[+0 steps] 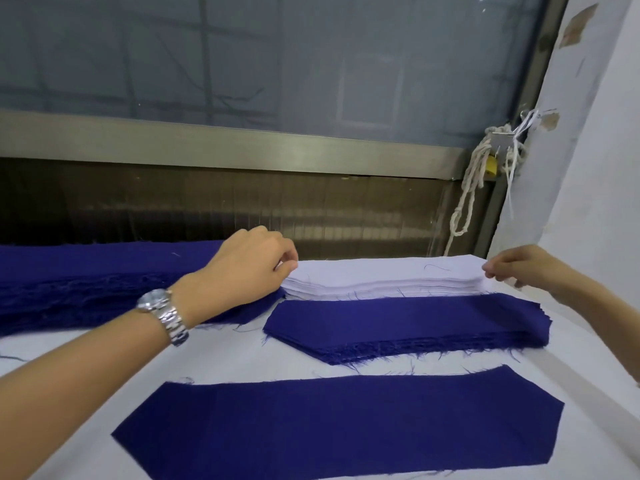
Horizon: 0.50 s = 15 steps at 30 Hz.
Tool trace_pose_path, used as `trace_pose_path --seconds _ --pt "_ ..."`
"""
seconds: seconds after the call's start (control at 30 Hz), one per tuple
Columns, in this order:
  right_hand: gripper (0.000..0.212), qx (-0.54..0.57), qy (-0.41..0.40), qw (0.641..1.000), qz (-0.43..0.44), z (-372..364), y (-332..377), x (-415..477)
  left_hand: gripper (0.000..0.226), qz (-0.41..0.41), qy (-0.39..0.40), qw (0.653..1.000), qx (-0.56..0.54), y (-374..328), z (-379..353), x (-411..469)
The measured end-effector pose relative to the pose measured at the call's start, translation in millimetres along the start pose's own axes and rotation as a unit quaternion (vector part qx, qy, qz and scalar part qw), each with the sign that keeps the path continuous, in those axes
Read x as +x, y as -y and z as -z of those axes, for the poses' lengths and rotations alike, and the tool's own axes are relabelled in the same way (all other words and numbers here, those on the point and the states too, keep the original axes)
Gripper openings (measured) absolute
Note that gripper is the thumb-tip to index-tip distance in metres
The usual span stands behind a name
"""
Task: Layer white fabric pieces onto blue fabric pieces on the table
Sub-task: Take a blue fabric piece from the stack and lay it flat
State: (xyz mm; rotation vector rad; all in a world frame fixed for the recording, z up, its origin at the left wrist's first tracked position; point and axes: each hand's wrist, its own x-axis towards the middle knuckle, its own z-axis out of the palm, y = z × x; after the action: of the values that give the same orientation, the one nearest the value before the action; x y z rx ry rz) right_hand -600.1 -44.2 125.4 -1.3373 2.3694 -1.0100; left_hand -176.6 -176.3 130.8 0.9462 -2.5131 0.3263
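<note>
White-covered table (225, 355) under window (277, 64). Left hand (249, 268), right hand (519, 268): fingers curled, pinching opposite ends of white stack (381, 275) between them. Single blue piece (339, 424): nearward of both grips, past blue stack (415, 320). Advice: separate one ply, lift level.

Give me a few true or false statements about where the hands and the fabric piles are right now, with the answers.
1. The left hand pinches the left end of the white stack and the right hand pinches its right end. True.
2. A blue stack lies between the white stack and the single blue piece nearest the camera. True.
3. A white piece already covers that single blue piece. False: it lies bare.
4. The right wrist wears a wristwatch. False: the watch is on the left wrist.
</note>
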Motion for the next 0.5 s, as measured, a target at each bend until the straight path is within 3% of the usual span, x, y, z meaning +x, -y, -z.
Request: trace_pose_path --seconds 0.17,0.33,0.5 --pt "0.017 -0.020 -0.114 0.993 -0.004 -25 -8 31 0.031 -0.018 0.022 0.995 0.093 -2 -31 35" --pt "0.030 -0.129 -0.133 0.983 -0.019 -41 -15 53 0.028 -0.007 0.056 0.984 0.171 -1 -46 53" --pt "0.033 -0.168 -0.157 0.972 -0.041 -48 -19 65 0.022 0.007 0.071 0.984 0.163 1 -55 59"
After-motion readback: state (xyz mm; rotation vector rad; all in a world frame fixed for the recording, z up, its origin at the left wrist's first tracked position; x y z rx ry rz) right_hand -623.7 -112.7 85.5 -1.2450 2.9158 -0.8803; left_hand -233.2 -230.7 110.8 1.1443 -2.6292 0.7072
